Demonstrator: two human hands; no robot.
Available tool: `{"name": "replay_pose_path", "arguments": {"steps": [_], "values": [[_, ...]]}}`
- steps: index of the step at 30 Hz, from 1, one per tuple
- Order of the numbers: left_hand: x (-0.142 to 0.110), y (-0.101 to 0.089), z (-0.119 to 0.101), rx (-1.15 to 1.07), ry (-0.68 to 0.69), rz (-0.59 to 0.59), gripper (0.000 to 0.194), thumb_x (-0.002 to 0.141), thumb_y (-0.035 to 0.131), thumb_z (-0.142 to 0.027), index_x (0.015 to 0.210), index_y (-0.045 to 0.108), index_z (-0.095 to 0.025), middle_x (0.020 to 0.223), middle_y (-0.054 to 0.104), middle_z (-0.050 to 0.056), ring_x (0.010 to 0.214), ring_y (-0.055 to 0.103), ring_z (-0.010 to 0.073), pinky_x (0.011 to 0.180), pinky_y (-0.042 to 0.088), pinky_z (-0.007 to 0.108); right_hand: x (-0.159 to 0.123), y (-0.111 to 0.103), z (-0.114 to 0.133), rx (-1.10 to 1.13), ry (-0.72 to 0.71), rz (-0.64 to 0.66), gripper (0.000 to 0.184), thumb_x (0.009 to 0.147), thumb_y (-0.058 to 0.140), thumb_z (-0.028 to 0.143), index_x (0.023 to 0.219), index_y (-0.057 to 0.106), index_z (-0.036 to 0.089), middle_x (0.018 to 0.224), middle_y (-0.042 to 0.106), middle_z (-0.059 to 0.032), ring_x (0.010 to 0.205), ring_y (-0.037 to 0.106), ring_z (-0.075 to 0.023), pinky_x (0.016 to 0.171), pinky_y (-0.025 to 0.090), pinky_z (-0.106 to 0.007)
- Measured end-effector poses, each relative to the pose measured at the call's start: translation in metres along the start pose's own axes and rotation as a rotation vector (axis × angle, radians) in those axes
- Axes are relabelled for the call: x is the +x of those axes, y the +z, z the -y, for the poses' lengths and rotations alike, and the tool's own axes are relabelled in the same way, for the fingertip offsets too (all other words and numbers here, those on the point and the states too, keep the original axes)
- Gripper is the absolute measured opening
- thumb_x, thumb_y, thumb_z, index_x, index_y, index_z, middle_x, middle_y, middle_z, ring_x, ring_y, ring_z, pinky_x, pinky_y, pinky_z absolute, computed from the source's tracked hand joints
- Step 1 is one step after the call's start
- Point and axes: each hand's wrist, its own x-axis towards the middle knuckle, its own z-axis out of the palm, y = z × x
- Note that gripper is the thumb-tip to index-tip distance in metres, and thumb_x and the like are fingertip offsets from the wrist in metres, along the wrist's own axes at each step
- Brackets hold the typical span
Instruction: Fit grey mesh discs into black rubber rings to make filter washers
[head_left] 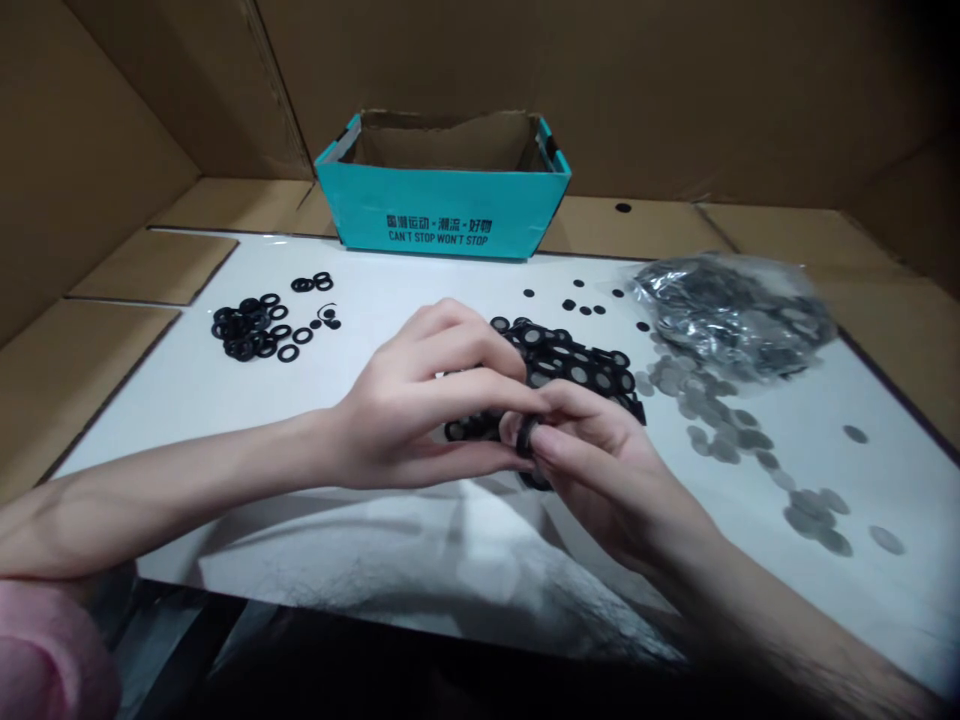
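Note:
My left hand [420,400] and my right hand [600,460] meet at the middle of a white board [300,400]. Together they grip a black rubber sheet [577,365] punched with rows of rings, some still filled with grey discs. My left fingers curl over the sheet's near end. My right thumb and fingers pinch a black ring [527,436] at the sheet's edge. Both hands are closed.
A pile of loose black rings [251,325] lies far left. Grey discs [720,425] are scattered on the right beside a clear bag [735,310] of them. A teal cardboard box [442,190] stands open at the back. Small black dots [581,305] lie nearby. Cardboard walls surround the board.

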Motion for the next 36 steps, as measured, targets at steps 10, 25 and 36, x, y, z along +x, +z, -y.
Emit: {"name": "replay_pose_path", "arguments": {"steps": [10, 25, 36], "values": [[0.0039, -0.0011, -0.0016, 0.04, -0.071, -0.008, 0.024, 0.079, 0.077, -0.034, 0.09, 0.067, -0.015, 0.083, 0.069, 0.007, 0.081, 0.061, 0.0177, 0.079, 0.049, 0.034, -0.0014, 0.0047, 0.0042, 0.084, 0.126, 0.015, 0.018, 0.072, 0.075, 0.036, 0.075, 0.069, 0.019, 0.072, 0.058, 0.0005, 0.07, 0.053, -0.0109, 0.065, 0.047, -0.022], [0.004, -0.0009, -0.0025, 0.097, -0.065, 0.006, 0.02, 0.082, 0.072, -0.038, 0.086, 0.066, -0.019, 0.079, 0.07, 0.005, 0.076, 0.062, 0.0173, 0.076, 0.046, 0.036, 0.0009, 0.0076, 0.0081, 0.091, 0.206, -0.012, 0.023, 0.067, 0.078, 0.037, 0.068, 0.064, 0.02, 0.072, 0.053, 0.0006, 0.068, 0.051, -0.0111, 0.063, 0.048, -0.02], [0.0, 0.0013, 0.0032, 0.129, -0.004, 0.049, 0.019, 0.088, 0.065, -0.033, 0.095, 0.067, -0.016, 0.087, 0.072, 0.006, 0.079, 0.065, 0.015, 0.084, 0.045, 0.036, 0.003, 0.0025, 0.0045, 0.01, 0.155, 0.005, 0.02, 0.076, 0.073, 0.039, 0.08, 0.068, 0.021, 0.073, 0.059, 0.0008, 0.067, 0.055, -0.0105, 0.065, 0.05, -0.023]]}}
